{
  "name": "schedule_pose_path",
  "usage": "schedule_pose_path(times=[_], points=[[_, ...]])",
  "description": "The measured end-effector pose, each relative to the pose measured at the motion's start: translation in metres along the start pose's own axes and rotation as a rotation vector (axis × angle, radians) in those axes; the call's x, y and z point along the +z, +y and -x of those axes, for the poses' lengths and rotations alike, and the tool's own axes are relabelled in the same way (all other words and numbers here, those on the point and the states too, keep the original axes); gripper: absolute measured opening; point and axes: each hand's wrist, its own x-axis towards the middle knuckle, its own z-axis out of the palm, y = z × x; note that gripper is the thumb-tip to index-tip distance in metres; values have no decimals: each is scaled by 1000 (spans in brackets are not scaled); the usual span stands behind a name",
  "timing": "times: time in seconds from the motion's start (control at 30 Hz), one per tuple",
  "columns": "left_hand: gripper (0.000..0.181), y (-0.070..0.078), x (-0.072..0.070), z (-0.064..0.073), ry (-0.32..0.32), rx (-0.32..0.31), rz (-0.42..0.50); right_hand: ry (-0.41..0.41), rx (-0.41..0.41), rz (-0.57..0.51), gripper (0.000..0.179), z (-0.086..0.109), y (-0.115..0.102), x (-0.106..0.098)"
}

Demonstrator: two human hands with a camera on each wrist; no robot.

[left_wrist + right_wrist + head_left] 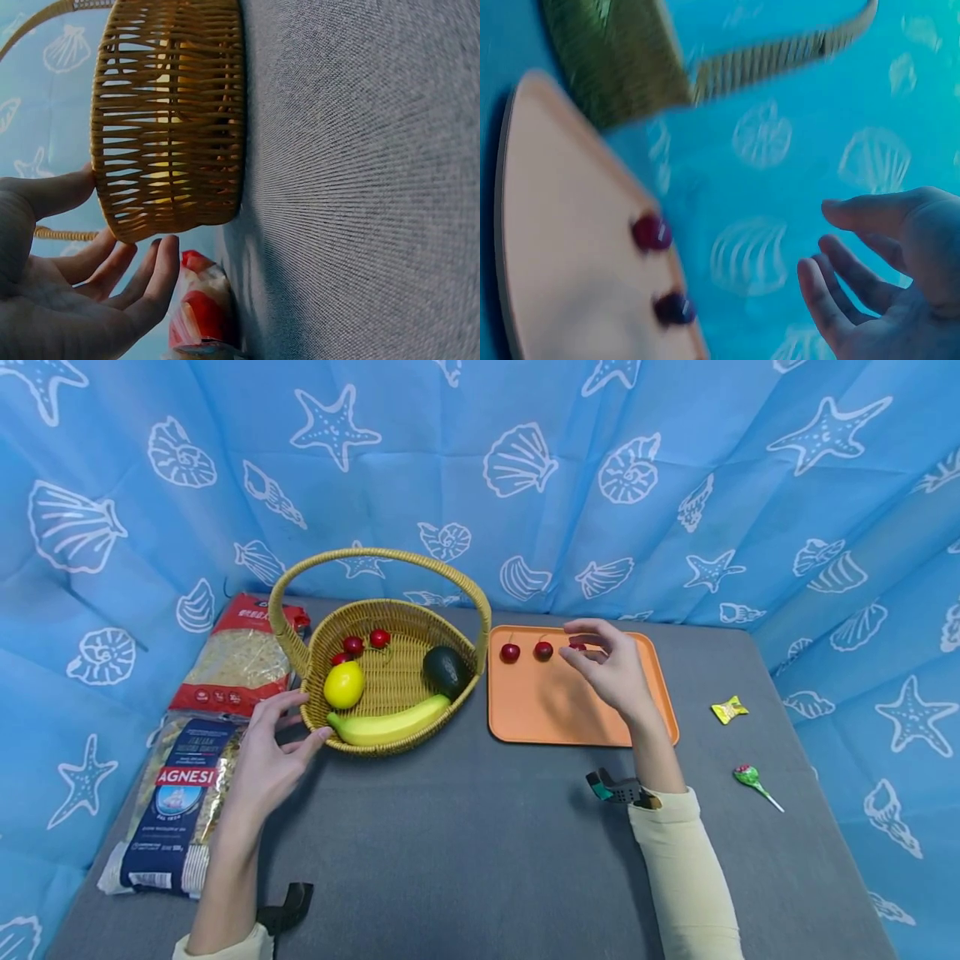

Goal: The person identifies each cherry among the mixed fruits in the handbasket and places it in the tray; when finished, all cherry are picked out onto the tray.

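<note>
My left hand (273,756) is at the left end of a wicker basket (172,120), thumb and fingertips on either side of its rim. In the basket lie a banana (390,723), a lemon (345,685), an avocado (446,671) and red cherries (379,638). My right hand (609,667) hovers over an orange tray (517,714), thumb and fingers spread apart with nothing between them. A cherry (510,652) and a second cherry (543,650) sit along the tray's back edge. A third cherry (577,646) is partly hidden by the right fingers.
Left of the basket lie a red-labelled bag (232,656) and a blue Agnesi pasta bag (176,802). A yellow wrapped candy (729,710) and a green lollipop (757,785) lie right of the tray. A blue shell-patterned curtain (517,502) surrounds the grey table (465,860).
</note>
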Motion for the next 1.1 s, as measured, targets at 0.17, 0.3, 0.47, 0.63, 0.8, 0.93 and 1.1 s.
schedule_pose_path(times=[0.17,0.3,0.47,0.63,0.8,0.93,1.1], points=[[65,1,1,0,-7,-4,3,-35,-157,-93,29,13,-34,16],[65,1,1,0,-10,-4,10,-96,-244,-145,27,20,-56,33],[65,2,1,0,-11,-9,12,-230,-288,-197,26,20,-75,60],[65,2,1,1,-7,-5,14,-338,-263,-218,24,8,-87,94],[65,1,1,1,-5,-3,9,-409,-205,-193,27,-16,-94,133],[65,1,1,1,-1,-1,-8,-424,-160,-135,30,-40,-96,162],[64,1,1,1,1,5,1,-432,-63,-81,34,-65,-92,193]])
